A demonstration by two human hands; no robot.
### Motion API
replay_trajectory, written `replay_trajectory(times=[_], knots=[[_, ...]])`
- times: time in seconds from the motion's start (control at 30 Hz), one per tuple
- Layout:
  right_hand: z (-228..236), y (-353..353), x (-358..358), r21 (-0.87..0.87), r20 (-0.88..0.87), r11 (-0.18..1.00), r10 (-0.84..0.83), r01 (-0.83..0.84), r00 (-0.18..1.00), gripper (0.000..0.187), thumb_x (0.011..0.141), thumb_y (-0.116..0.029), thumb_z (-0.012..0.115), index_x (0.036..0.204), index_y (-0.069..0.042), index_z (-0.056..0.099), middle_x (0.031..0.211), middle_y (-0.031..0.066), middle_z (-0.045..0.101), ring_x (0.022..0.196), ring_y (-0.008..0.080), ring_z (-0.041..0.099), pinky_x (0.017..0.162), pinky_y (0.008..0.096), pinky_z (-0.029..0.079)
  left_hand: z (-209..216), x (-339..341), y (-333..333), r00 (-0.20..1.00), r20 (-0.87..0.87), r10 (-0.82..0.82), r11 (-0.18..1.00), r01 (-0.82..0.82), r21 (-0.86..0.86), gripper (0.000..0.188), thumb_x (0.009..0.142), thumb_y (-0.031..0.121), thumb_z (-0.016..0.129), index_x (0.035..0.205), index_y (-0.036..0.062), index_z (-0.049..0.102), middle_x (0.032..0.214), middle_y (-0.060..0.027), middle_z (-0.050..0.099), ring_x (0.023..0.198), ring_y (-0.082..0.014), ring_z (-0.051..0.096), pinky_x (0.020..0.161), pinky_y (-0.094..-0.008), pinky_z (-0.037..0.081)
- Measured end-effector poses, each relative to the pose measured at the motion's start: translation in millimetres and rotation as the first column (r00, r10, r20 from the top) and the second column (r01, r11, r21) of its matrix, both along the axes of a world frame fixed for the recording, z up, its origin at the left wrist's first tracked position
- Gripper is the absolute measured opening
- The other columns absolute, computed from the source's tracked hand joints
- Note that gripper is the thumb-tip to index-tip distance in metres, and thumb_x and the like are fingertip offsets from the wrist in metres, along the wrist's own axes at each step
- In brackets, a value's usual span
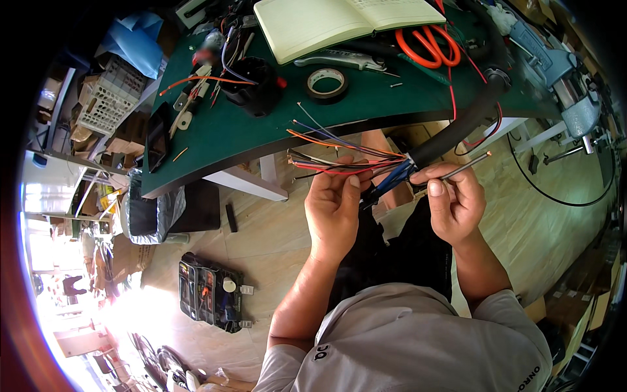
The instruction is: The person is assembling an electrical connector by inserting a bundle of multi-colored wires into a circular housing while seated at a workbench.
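Observation:
A thick black cable [460,121] comes down over the table's edge, and its cut end fans out into several coloured wires. Orange, purple, red and black wires [356,147] spread to the left, with bare copper at some tips. My left hand [336,209] pinches the red and black ones between thumb and fingers. Heavier blue wires [392,175] bend down between my two hands. My right hand [455,202], close to the cable's end, has its fingers closed on a dark grey wire [465,166], whose bare tip points up and right.
On the green-topped table [248,140] lie an open notebook [326,29], a roll of black tape [326,86], a utility knife [343,60], orange-handled scissors [428,49] and a black tool cup [251,88]. A blue-grey vise [575,98] stands right; a lined bin [153,209] and toolbox [210,293] are left.

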State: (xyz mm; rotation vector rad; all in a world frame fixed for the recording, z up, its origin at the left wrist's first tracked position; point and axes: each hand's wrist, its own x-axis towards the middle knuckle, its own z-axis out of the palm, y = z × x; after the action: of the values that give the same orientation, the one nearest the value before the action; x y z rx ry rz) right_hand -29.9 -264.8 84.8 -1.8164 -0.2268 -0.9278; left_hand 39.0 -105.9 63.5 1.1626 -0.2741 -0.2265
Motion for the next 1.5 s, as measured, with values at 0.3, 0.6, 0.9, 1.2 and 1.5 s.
replay_trajectory(times=[0.3,0.6,0.9,1.2,1.5], knots=[[3,1,2,0.002,0.000,1.000,0.006,-0.006,1.000,0.008,0.090,-0.001,0.055,0.096,0.003,0.055,0.083,0.0106,0.066,0.062,0.0078,0.057,0.055,0.0211,0.047,-5,7,2,0.998,-0.013,0.062,0.998,-0.062,0.034,0.021,0.093,0.013,0.059,0.104,-0.0037,0.054,0.094,-0.0140,0.066,0.088,-0.0202,0.067,0.078,-0.0313,0.056],[2,0,0,0.028,-0.025,1.000,0.014,-0.013,1.000,0.008,0.091,-0.003,0.054,0.097,0.003,0.055,0.083,0.0106,0.066,0.061,0.0069,0.056,0.053,0.0209,0.046,-4,9,5,0.998,-0.042,0.043,0.997,-0.040,0.065,0.018,0.092,0.014,0.060,0.096,-0.0019,0.052,0.086,-0.0147,0.067,0.082,-0.0203,0.068,0.073,-0.0310,0.057],[-2,-3,-8,0.049,-0.009,0.999,-0.002,0.002,1.000,0.012,0.094,-0.002,0.047,0.104,0.004,0.047,0.086,0.0160,0.066,0.074,0.0136,0.062,0.065,0.0238,0.050,-11,-3,11,0.999,-0.048,0.021,0.999,-0.022,-0.024,0.017,0.090,0.006,0.060,0.102,-0.0017,0.050,0.098,-0.0158,0.065,0.088,-0.0215,0.066,0.080,-0.0329,0.055],[-21,-8,-24,0.033,0.078,0.997,-0.071,0.069,0.994,0.011,0.094,-0.002,0.045,0.102,0.005,0.045,0.091,0.0193,0.065,0.083,0.0183,0.064,0.072,0.0254,0.052,-16,-7,28,0.999,0.022,0.033,0.997,-0.034,0.076,0.024,0.094,0.020,0.055,0.097,-0.0037,0.054,0.097,-0.0203,0.066,0.084,-0.0249,0.068,0.075,-0.0336,0.056],[-33,-10,-31,0.128,0.092,0.984,-0.138,0.126,0.986,0.013,0.094,-0.005,0.046,0.102,0.005,0.045,0.089,0.0194,0.065,0.077,0.0168,0.064,0.068,0.0242,0.053,-18,-20,34,0.996,0.081,0.041,0.990,-0.051,0.130,0.022,0.096,0.015,0.050,0.098,-0.0059,0.055,0.098,-0.0180,0.065,0.089,-0.0210,0.066,0.079,-0.0315,0.054]])
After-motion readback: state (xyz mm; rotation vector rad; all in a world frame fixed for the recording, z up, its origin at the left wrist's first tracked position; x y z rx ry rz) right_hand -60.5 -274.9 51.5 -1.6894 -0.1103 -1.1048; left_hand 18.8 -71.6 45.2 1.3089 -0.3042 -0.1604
